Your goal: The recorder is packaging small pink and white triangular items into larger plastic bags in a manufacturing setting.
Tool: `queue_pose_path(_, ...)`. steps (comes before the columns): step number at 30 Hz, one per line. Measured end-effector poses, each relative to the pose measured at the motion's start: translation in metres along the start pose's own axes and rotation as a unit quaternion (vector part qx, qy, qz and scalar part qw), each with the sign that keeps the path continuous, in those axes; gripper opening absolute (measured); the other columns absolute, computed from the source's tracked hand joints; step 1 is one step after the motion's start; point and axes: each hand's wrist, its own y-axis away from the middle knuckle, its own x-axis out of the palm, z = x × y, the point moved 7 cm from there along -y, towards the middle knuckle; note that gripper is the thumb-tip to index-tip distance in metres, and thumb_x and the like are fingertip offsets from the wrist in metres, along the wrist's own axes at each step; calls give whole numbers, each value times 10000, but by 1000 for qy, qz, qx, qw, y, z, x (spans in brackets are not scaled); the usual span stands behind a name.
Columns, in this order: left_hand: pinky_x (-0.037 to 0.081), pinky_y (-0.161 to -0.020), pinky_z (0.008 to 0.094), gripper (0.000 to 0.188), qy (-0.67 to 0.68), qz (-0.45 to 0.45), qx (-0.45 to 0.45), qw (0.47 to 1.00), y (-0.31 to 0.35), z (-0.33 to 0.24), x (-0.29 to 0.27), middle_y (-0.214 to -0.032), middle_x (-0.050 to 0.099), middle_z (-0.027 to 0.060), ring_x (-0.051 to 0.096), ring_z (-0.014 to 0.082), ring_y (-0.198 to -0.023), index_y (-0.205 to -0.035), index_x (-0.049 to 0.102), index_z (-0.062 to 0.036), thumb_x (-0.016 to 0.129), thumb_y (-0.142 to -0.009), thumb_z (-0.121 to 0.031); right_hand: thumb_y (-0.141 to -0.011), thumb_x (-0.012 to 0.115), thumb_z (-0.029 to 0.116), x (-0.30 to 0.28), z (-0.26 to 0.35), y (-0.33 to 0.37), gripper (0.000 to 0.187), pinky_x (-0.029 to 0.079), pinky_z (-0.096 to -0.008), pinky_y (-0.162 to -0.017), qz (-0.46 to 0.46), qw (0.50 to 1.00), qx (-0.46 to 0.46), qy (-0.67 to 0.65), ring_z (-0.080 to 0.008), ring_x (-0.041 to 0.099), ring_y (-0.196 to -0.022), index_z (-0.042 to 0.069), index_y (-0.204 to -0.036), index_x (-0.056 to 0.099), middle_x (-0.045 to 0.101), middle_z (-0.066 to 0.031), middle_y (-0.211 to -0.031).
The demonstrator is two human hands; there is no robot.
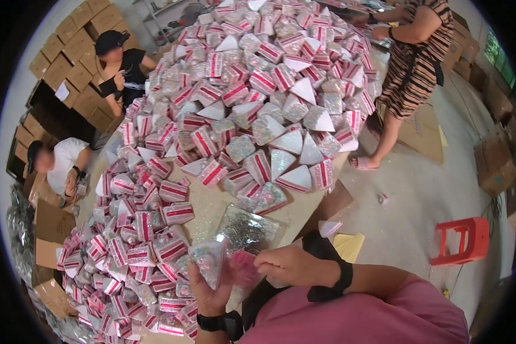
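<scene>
My left hand (212, 295) is wrapped round a wedge-shaped cake-slice toy (207, 258) in shiny clear wrapping, with pale, pearly-coloured contents. Close to its right side, my right hand (289, 265) has its fingers pressed together. A pink, see-through piece (245, 269) shows between the two hands, by the right fingertips; whether they pinch it I cannot tell. Just beyond my hands lies a flat clear plastic bag or sheet (249, 226) on the table. Wrapped cake slices (140, 255) with white and pink-red striped sides are heaped at the left.
A large mound of similar slices (258, 109) covers the table (212, 200). Two people (129, 69) are at the left, and another person (413, 63) stands at the far right. A red plastic stool (461, 241), a yellow sheet (350, 247) and cardboard boxes (496, 163) are at the right.
</scene>
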Motion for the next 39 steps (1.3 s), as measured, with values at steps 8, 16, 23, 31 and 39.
queue_pose_path(8, 490, -739, 404, 649, -2, -55, 1, 998, 7, 16, -28, -1227, 558, 176, 618, 278, -922, -1249, 478, -45, 566, -834, -536, -901, 541, 173, 17, -11, 12, 137, 479, -338, -626, 15, 1000, -6, -11, -255, 609, -675, 59, -967, 575, 595, -104, -762)
queue_pose_path(16, 474, -903, 424, 488, -210, 34, 97, 972, 9, 5, 10, -1118, 591, 124, 588, 280, -1025, -1212, 490, -30, 585, -865, -360, -856, 581, 137, -13, 14, 2, 147, 492, -357, -632, -62, 998, -20, 4, -290, 622, -712, 40, -966, 598, 622, -123, -802)
queue_pose_path(23, 472, -896, 344, 571, -240, 37, 130, 961, 9, -3, 32, -1131, 580, 138, 592, 223, -1030, -1239, 435, 37, 601, -801, -290, -853, 585, 137, -5, 33, -12, 142, 501, -368, -643, -43, 992, -78, 86, -299, 636, -761, 38, -952, 614, 640, -132, -845)
queue_pose_path(31, 462, -907, 356, 648, -290, 10, 152, 945, 11, -2, 39, -1140, 568, 138, 584, 240, -1034, -1234, 442, 27, 659, -757, -354, -844, 578, 112, -4, 34, -12, 148, 490, -381, -615, -41, 987, -91, 126, -307, 621, -727, 23, -955, 620, 632, -128, -817)
queue_pose_path(39, 453, -926, 365, 634, -293, 12, 150, 944, 14, -1, 40, -1158, 551, 130, 563, 239, -1075, -1253, 431, 34, 648, -759, -299, -816, 581, 81, -7, 40, -13, 124, 479, -384, -593, -68, 985, -106, 118, -311, 611, -696, 22, -920, 612, 616, -129, -772)
